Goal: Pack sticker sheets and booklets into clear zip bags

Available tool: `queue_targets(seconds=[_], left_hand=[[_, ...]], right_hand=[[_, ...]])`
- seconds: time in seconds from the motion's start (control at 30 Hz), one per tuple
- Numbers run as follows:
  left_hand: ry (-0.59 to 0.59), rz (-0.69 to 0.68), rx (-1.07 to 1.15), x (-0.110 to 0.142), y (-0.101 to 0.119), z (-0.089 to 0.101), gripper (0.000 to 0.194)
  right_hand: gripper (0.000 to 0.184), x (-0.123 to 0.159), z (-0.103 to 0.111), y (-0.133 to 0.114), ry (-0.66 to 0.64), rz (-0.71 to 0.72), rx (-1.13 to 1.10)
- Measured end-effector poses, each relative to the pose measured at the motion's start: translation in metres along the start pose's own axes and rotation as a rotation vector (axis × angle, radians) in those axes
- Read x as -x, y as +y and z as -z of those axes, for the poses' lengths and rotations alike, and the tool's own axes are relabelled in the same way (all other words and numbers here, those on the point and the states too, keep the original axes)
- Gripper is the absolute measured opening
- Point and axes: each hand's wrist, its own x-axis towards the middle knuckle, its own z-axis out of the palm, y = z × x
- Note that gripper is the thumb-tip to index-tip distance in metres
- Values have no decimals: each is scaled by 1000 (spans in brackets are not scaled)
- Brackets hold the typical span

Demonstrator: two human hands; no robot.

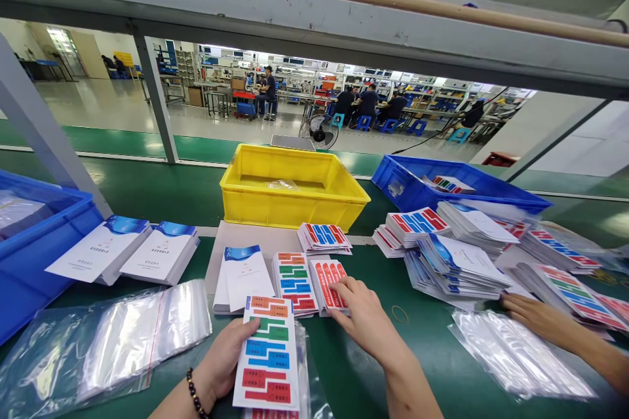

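Observation:
My left hand (227, 353) holds a sheet of coloured labels (268, 357) in orange, green, blue and red, thumb on top. Beneath it show a red-printed sheet and a clear plastic bag. My right hand (366, 317) reaches over the stack of red label sheets (327, 275), its fingers and thumb closed at the right side of the top one. Left of that stack lies a pile of multicoloured label sheets (295, 281), then a pile of white and blue booklets (248, 275). Behind them sits a stack of red and blue label sheets (324, 236).
A yellow bin (295, 206) stands behind the piles, with blue bins to the left (44, 242) and right (472, 177). Clear bags (142, 340) lie at left. At right, another person's hand (535, 321) reaches by more bags (521, 353) and booklets (457, 265).

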Motion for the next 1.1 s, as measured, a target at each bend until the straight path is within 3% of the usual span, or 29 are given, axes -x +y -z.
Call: queue_targets(seconds=[0.13, 0.2, 0.3, 0.37, 0.43, 0.53, 0.67, 0.8, 0.93, 0.97, 1.03, 1.1], left_hand=[[-6, -18, -4, -3, -3, 2, 33], [1, -32, -8, -5, -3, 3, 33], [5, -39, -7, -5, -4, 1, 31], [6, -32, 5, -5, -5, 0, 31], [12, -43, 35, -6, -7, 0, 33], [-12, -122, 105, -8, -10, 0, 30], [-35, -227, 153, -11, -12, -1, 22], [-92, -187, 185, -11, -11, 0, 40], [-162, -256, 35, -10, -12, 5, 37], [-161, -261, -2, -9, -13, 6, 36], [-152, -230, -52, -8, -14, 7, 38], [-160, -208, -100, -6, -14, 7, 39]], right_hand=[[32, 2, -6, 14, 1, 49, -50], [41, 1, -12, 18, 77, 80, -51], [36, -3, -17, 10, 353, 187, -64], [31, -2, -17, -9, 563, 300, -117], [37, 1, -16, -35, 660, 446, -213], [37, 10, -16, -70, 577, 699, -276], [24, 19, -19, -92, 323, 786, -260], [21, 21, -15, -93, 146, 755, -260], [16, 18, -16, -81, 83, 681, -466], [19, 16, -18, -76, 113, 590, -550], [29, 12, -25, -67, 175, 278, -764], [38, 8, -31, -62, 92, -44, -1053]])
